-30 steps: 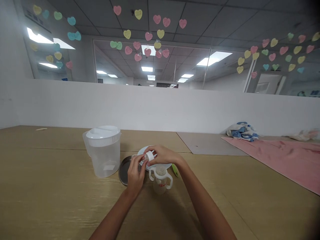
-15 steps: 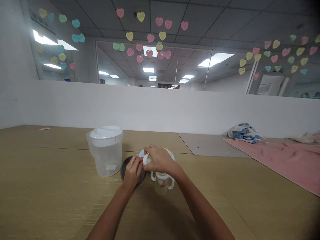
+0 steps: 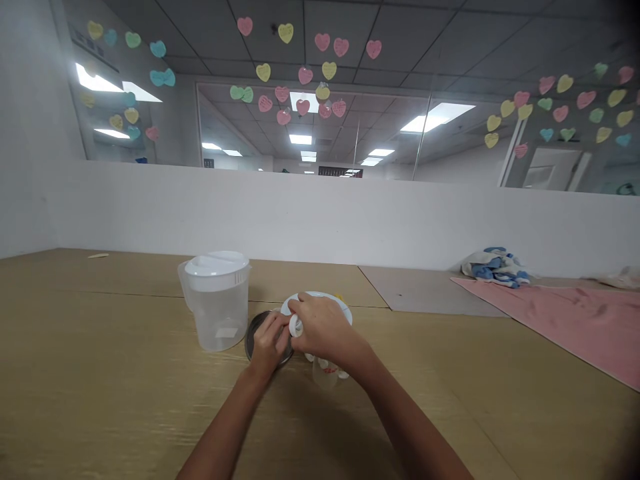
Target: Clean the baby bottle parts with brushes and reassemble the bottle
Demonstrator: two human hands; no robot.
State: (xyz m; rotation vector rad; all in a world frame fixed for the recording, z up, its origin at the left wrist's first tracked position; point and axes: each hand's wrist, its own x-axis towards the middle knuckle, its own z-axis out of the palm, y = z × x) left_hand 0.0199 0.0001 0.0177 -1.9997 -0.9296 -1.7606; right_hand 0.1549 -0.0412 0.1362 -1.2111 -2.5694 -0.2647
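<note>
In front of me, my right hand (image 3: 325, 327) closes round a small white ring-shaped cap (image 3: 296, 325) whose opening faces left. The fingertips of my left hand (image 3: 269, 343) are pinched together against the cap's left side; whether they grip a small part there is hidden. Beneath my right hand stands a clear cup (image 3: 326, 377) with red print and white handles, mostly covered by the hand. A dark round dish (image 3: 251, 330) lies under my left hand. Behind my right hand is a white plate (image 3: 320, 294), with a bit of yellow at its far edge.
A translucent pitcher (image 3: 220, 313) with a white lid stands left of the dark dish. Farther right are a pink cloth (image 3: 565, 320), a crumpled blue-and-white cloth (image 3: 495, 267) and a grey mat (image 3: 425, 290). A white wall (image 3: 300, 213) borders the table's back.
My right hand has lowered slightly and now covers more of the cup. The cap has turned a little in the fingers. The whole view has shifted slightly.
</note>
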